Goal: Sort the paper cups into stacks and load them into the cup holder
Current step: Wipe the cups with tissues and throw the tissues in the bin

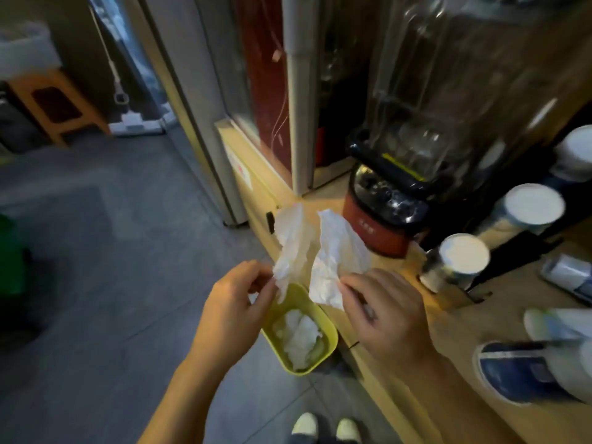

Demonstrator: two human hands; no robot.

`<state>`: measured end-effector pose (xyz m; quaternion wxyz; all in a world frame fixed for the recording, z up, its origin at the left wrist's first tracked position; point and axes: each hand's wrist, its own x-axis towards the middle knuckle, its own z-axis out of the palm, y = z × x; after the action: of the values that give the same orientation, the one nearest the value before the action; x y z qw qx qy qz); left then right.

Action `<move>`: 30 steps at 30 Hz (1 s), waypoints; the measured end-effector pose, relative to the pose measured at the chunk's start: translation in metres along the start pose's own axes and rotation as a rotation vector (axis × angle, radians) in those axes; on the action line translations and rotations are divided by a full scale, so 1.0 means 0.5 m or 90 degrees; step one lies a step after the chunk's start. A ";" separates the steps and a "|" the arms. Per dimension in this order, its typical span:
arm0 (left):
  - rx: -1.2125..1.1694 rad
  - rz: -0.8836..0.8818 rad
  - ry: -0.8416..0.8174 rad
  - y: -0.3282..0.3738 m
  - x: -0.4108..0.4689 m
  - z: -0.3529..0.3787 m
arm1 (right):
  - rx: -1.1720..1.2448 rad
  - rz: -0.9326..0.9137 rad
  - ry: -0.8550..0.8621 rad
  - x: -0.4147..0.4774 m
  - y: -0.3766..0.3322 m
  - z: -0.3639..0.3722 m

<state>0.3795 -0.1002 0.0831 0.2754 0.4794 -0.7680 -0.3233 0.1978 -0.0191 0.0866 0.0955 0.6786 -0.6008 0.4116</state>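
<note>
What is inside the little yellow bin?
The yellow bin holds crumpled white paper, piled up. Whatever lies under that paper is covered, so I cannot see it. Both hands hold more white paper above it.

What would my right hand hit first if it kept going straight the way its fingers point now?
Probably the white paper that the right hand pinches; beyond it, the left hand, which holds the other piece. Depth is unclear.

both forearms extend forward. left hand [232, 310] and right hand [389, 315] are raised side by side, fingers pinched closed, slightly apart.
</note>
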 end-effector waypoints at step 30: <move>-0.004 -0.547 -0.452 -0.711 -0.075 0.591 | -0.018 0.541 -0.772 -0.551 0.356 0.699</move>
<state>0.3761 -0.1148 -0.3804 -0.1555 0.6102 -0.5482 -0.5504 0.2106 -0.0804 -0.3883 -0.4117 0.4944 -0.7644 -0.0418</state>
